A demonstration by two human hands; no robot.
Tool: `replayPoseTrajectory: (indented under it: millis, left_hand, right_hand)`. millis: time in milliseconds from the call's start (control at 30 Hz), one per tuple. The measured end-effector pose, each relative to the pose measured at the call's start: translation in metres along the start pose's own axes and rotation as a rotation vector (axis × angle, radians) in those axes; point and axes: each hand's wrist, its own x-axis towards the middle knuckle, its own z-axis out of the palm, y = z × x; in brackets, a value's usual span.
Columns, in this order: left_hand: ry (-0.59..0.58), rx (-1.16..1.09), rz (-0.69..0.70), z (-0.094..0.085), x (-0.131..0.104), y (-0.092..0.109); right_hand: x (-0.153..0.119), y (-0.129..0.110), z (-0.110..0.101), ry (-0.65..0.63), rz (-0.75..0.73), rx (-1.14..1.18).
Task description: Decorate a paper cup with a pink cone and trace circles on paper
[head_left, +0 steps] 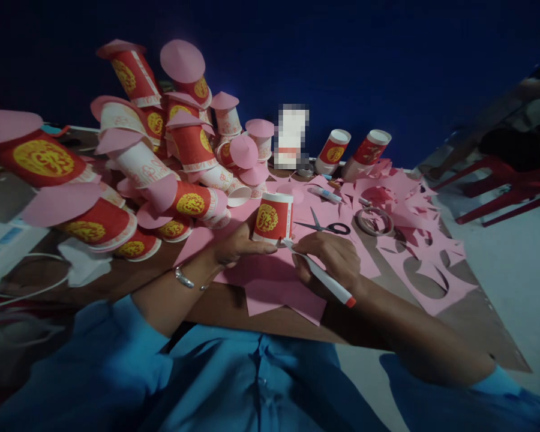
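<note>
My left hand [240,245] is closed around a red and white paper cup [273,217] with a yellow emblem, at the middle of the table. The cup stands with its narrower white end up. My right hand [330,255] grips a white pen-like tool [328,281] with a red end. The tool's front end meets the cup's lower edge, close to my left thumb; its exact tip is too small to make out. Just behind my right hand lie scissors [323,227] with black handles, blades spread. Pink paper sheets [283,294] lie beneath both hands.
Several cups with pink paper cones [191,141] are piled at left. Two more cups [335,150] stand at the back. A tape roll [375,222], a glue tube [326,195] and cut pink scraps [432,270] lie at right. A red chair [506,180] stands beyond.
</note>
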Motion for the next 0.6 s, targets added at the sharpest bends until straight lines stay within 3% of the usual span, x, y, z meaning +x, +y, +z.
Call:
replayPoseTrajectory:
  millis: [600]
  left_hand:
    - [0.006,0.098,-0.007,0.0000,0.0000,-0.0007]
  right_hand:
    - [-0.0022,0.0024,0.0024,-0.021,-0.022,0.009]
